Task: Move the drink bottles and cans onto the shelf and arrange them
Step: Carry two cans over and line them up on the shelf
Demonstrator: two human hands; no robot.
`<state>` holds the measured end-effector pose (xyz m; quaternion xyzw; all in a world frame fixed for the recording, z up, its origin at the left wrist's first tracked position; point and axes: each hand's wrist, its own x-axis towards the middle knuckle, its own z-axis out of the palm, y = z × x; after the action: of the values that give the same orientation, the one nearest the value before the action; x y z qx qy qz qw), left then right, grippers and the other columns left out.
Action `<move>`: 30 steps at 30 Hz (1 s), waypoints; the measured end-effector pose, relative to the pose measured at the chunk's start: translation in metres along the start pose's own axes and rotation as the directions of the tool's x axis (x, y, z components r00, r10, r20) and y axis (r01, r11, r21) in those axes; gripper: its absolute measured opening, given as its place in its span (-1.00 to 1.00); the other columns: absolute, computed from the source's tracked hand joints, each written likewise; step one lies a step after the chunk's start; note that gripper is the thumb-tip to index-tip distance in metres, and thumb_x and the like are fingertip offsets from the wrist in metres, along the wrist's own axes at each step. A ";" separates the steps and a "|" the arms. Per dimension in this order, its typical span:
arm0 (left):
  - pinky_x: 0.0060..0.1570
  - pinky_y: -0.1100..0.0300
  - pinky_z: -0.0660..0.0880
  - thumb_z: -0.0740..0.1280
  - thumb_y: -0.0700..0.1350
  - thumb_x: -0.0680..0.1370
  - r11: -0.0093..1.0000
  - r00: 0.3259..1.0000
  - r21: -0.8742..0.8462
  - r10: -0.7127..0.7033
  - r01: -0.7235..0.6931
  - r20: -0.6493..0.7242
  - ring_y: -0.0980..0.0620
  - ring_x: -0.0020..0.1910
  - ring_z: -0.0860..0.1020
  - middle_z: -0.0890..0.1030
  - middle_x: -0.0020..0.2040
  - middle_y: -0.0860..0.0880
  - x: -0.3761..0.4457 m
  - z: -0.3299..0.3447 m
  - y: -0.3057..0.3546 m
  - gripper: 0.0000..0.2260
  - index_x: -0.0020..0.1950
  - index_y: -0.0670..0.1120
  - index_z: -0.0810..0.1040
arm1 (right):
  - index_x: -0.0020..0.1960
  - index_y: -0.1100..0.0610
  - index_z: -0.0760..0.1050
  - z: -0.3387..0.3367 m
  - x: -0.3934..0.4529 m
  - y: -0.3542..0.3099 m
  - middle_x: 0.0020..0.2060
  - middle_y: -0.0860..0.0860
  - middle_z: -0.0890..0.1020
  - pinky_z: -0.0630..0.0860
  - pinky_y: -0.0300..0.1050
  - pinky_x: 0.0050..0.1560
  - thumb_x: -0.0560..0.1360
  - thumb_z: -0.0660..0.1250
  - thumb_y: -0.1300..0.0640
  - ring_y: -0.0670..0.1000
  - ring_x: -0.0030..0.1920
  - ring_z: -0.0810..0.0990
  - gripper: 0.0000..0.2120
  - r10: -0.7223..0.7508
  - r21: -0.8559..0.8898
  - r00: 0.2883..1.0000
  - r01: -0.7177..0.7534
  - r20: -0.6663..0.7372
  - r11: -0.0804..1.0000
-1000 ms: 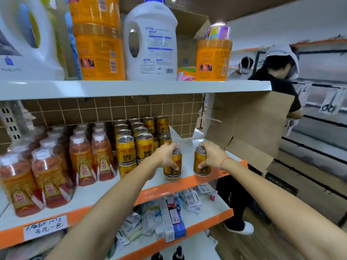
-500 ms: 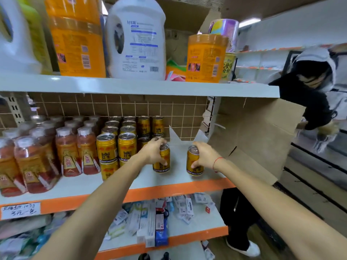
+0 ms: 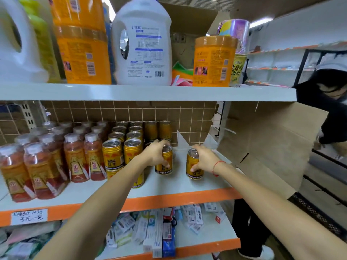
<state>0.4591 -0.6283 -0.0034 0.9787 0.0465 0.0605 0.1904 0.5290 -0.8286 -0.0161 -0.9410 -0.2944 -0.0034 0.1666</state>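
Middle shelf: bottles stand in rows at left; stacked cans stand just right of them, reaching back to the tiled wall. Two single cans stand apart at right, nearer the front edge. A cardboard box lies right of the shelf. Detergent jugs stand on the shelf above; small packets lie on the shelf below.

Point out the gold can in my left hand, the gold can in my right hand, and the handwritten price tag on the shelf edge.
left-hand can (image 3: pixel 163 167), head view, lower label below the fingers
right-hand can (image 3: pixel 193 171), head view, front label
price tag (image 3: pixel 29 216), head view, centre of the white paper
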 end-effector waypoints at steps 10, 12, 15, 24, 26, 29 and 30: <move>0.29 -0.03 0.35 0.56 -0.05 0.34 0.999 0.999 0.001 0.049 -0.049 -0.009 -0.19 0.42 0.28 0.32 0.43 -0.12 0.016 -0.012 -0.013 -0.25 0.44 0.01 0.27 | 0.45 0.10 0.19 0.008 0.015 -0.002 0.37 0.13 0.34 0.45 0.08 0.25 0.26 0.57 0.02 0.17 0.32 0.40 -0.11 0.029 0.023 0.999 -0.028 -0.018 0.999; 0.31 -0.04 0.35 0.57 -0.04 0.33 0.999 0.998 0.001 0.054 -0.054 -0.013 -0.18 0.42 0.28 0.32 0.43 -0.13 0.020 -0.013 -0.014 -0.25 0.43 0.01 0.28 | 0.46 0.10 0.18 0.010 0.019 -0.002 0.39 0.13 0.33 0.44 0.07 0.26 0.27 0.57 0.02 0.17 0.33 0.38 -0.11 0.036 0.028 0.999 -0.035 -0.022 0.999; 0.31 -0.06 0.38 0.57 -0.05 0.33 0.998 0.998 0.000 0.059 -0.059 -0.010 -0.18 0.42 0.27 0.33 0.42 -0.14 0.025 -0.016 -0.017 -0.27 0.41 0.02 0.29 | 0.47 0.10 0.16 0.012 0.026 -0.003 0.40 0.12 0.32 0.45 0.05 0.26 0.28 0.56 0.02 0.16 0.34 0.37 -0.11 0.030 0.029 0.999 -0.030 -0.015 0.999; 0.24 -0.07 0.42 0.59 0.01 0.27 0.994 0.999 0.096 0.045 -0.044 -0.007 -0.15 0.33 0.38 0.41 0.37 -0.11 0.049 -0.037 -0.021 -0.20 0.42 0.06 0.27 | 0.47 0.11 0.17 0.003 0.057 -0.011 0.38 0.12 0.35 0.46 0.04 0.25 0.28 0.56 0.01 0.15 0.34 0.38 -0.11 -0.043 0.041 0.999 0.043 -0.003 0.998; 0.22 -0.04 0.44 0.58 -0.01 0.29 0.993 0.999 0.113 0.048 -0.047 -0.010 -0.13 0.31 0.40 0.43 0.36 -0.08 0.055 -0.041 -0.022 -0.21 0.42 0.04 0.28 | 0.47 0.13 0.18 -0.001 0.066 -0.011 0.39 0.13 0.34 0.43 0.01 0.27 0.29 0.56 0.03 0.14 0.36 0.36 -0.12 -0.069 0.057 0.998 0.069 -0.005 0.996; 0.21 0.02 0.43 0.57 -0.05 0.31 0.992 0.999 0.124 0.035 -0.032 -0.029 -0.11 0.32 0.40 0.43 0.37 -0.07 0.068 -0.043 -0.030 -0.22 0.44 0.02 0.28 | 0.47 0.15 0.20 -0.006 0.082 -0.012 0.41 0.12 0.34 0.38 -0.04 0.30 0.29 0.56 0.09 0.12 0.38 0.35 -0.13 -0.094 0.124 0.995 0.095 -0.016 0.988; 0.21 0.04 0.42 0.57 -0.05 0.32 0.992 0.999 0.128 0.023 -0.019 -0.031 -0.11 0.33 0.40 0.42 0.38 -0.07 0.072 -0.043 -0.033 -0.22 0.45 0.02 0.27 | 0.46 0.16 0.21 -0.007 0.087 -0.013 0.39 0.12 0.37 0.39 -0.05 0.27 0.29 0.56 0.11 0.11 0.36 0.38 -0.15 -0.100 0.154 0.995 0.101 -0.016 0.983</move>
<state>0.5220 -0.5733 0.0311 0.9883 0.0429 0.0753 0.1259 0.5948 -0.7726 0.0036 -0.9092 -0.3402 0.0071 0.2400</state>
